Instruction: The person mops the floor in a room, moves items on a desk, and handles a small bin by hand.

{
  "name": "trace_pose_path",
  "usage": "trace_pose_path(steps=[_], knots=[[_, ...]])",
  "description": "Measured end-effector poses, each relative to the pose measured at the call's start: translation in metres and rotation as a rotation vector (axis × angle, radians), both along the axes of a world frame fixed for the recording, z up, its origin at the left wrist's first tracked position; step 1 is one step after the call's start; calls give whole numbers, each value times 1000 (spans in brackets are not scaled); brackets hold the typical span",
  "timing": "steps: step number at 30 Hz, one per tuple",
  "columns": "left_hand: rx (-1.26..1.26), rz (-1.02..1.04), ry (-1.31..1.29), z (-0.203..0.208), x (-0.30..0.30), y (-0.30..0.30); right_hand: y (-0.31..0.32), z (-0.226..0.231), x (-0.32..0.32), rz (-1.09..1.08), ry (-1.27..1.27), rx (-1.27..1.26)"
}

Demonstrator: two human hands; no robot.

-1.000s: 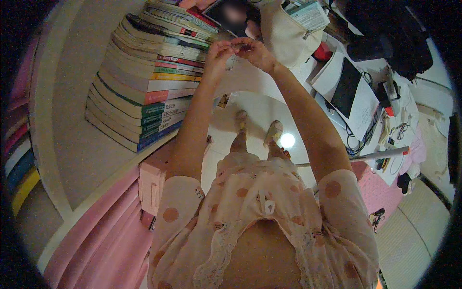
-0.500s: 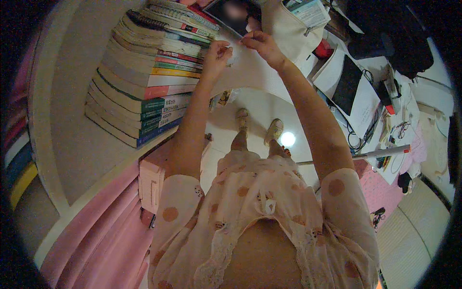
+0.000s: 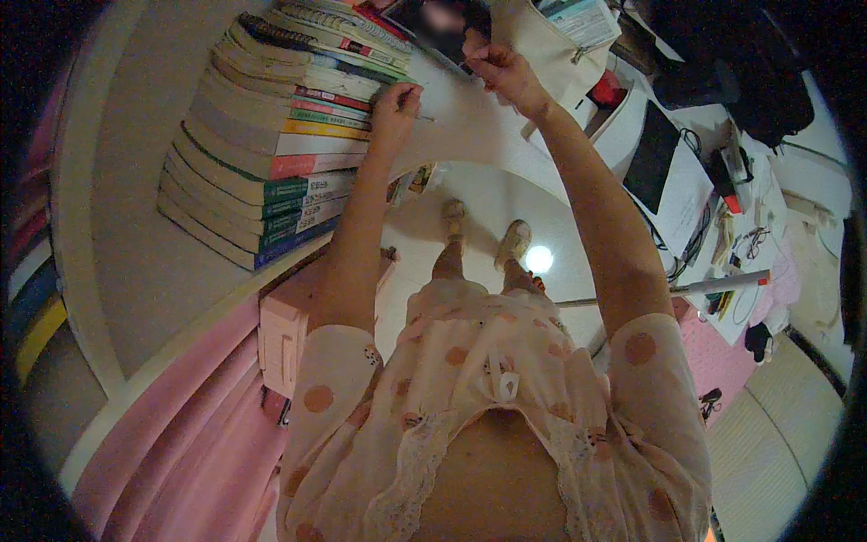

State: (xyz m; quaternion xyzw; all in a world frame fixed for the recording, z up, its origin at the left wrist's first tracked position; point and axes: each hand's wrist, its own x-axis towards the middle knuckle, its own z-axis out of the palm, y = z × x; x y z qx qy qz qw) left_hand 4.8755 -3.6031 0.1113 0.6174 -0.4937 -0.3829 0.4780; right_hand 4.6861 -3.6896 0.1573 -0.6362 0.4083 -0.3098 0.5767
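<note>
My left hand [image 3: 396,107] is closed above the white desk [image 3: 461,135], beside a tall stack of books [image 3: 334,135]. A tiny thin thing [image 3: 428,118] shows by its fingers, too small to name. My right hand [image 3: 508,79] is raised to its right, thumb and fingers pinched together in front of a dark-framed panel [image 3: 424,36], which looks like a mirror or screen. Whatever the right fingers hold, if anything, is too small to make out. The two hands are apart. A cream bag [image 3: 542,68] stands just beyond the right hand.
To the right lie white papers [image 3: 673,212], a black flat sheet [image 3: 652,163], cables [image 3: 670,266] and a red item [image 3: 607,90]. A black bag [image 3: 741,63] is at the far right. Pink drawers [image 3: 282,343] and a pink curtain [image 3: 181,452] are at lower left.
My hands have moved apart: the right one a little to the right, the left one slightly left and down toward the books.
</note>
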Motion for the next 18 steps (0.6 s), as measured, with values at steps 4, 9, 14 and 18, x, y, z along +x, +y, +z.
trace_pose_path(steps=[4,9,14,18], knots=[[116,63,-8,15,-2,10,0,5,-5,65,-11,25],[-52,-19,-142,7,1,18,-6,20,-12,27,-89,106],[-91,-22,-192,-8,10,25,-6,52,-8,29,-133,3],[40,7,-22,-9,6,27,-12,76,-20,140,-207,150]])
